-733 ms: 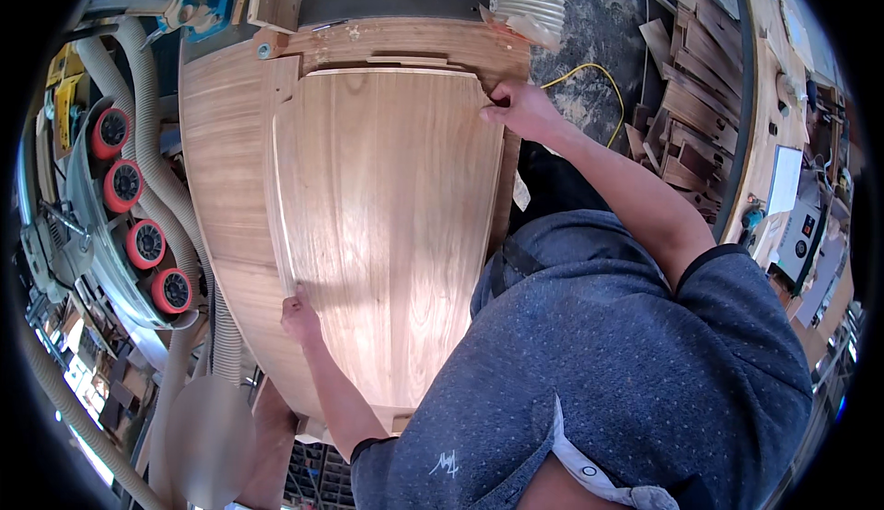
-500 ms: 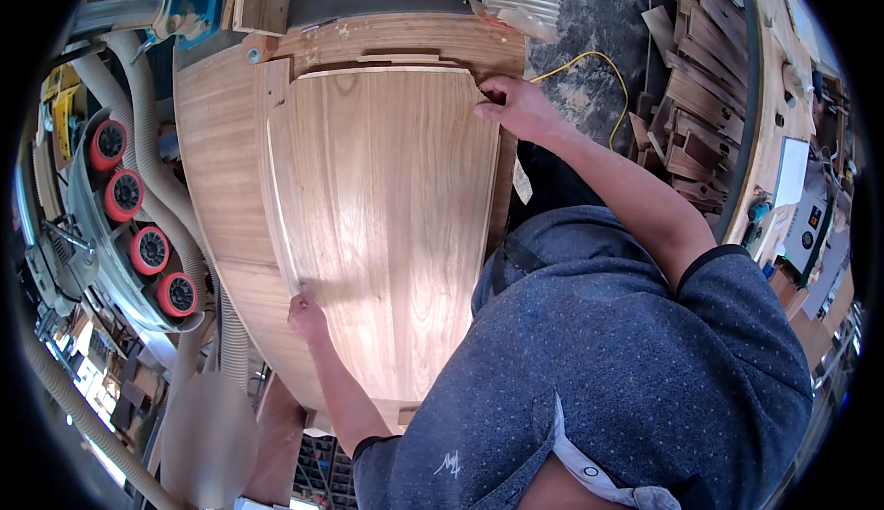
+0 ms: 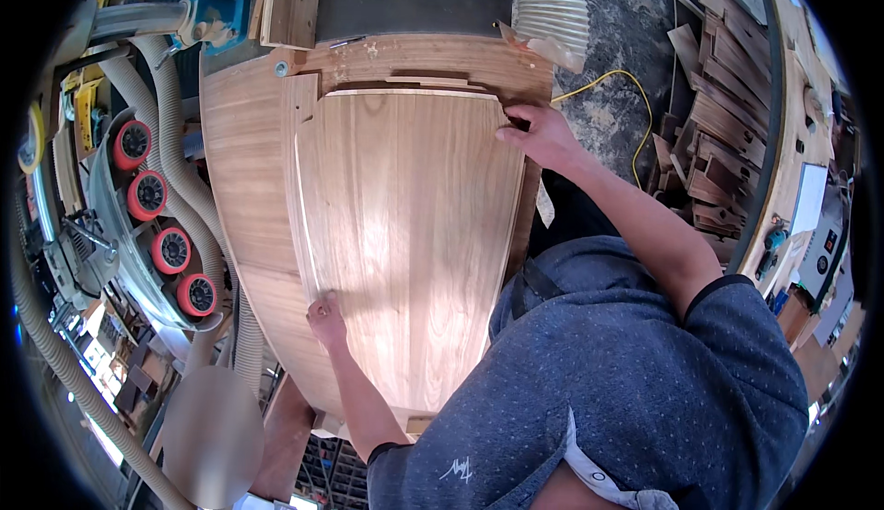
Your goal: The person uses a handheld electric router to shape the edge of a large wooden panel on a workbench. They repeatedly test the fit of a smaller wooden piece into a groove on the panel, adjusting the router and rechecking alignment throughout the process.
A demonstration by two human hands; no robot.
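Note:
A tapered wooden panel (image 3: 410, 215) with cut upper corners lies on a larger wooden board (image 3: 241, 188), with thin strips (image 3: 429, 80) along its top edge. My right hand (image 3: 539, 133) grips the panel's upper right corner, its fingers curled over the edge. My left hand (image 3: 327, 317) pinches the panel's left edge lower down, fingertips on the pale border. A small pen-like item (image 3: 347, 41) lies above the panel.
Ribbed white hose (image 3: 548, 8) and a yellow cable (image 3: 645, 119) are at top right, beside stacked offcuts (image 3: 727, 123) and a side bench (image 3: 790, 160). At left are red-wheeled rollers (image 3: 147, 195), grey hoses (image 3: 189, 202) and a blue machine (image 3: 221, 17).
The whole scene has shifted slightly in the picture, mostly right and down. Both hands stay on the panel's edges in much the same places.

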